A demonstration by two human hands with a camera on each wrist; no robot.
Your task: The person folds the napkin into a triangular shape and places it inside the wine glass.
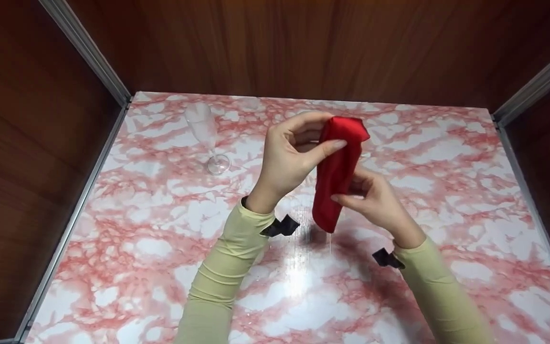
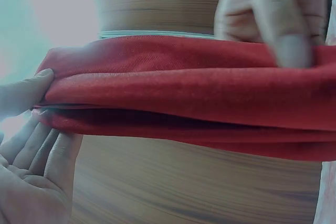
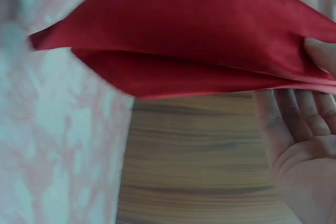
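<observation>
A shiny red cloth (image 1: 337,167), folded into a long narrow strip, hangs in the air above the table between both hands. My left hand (image 1: 288,153) pinches its upper end, thumb on the near face and fingers behind. Lower down, my right hand (image 1: 373,197) pinches the right edge between thumb and fingers. In the left wrist view, the cloth (image 2: 184,93) shows lengthwise folds with a dark gap between layers. Its loose end tapers to a point in the right wrist view, where the cloth (image 3: 173,30) also shows separate layers.
A clear champagne flute (image 1: 203,131) stands at the back left of the red-and-white marbled table (image 1: 151,286). Brown wood-grain panels (image 1: 303,48) with metal edge strips enclose the back and both sides.
</observation>
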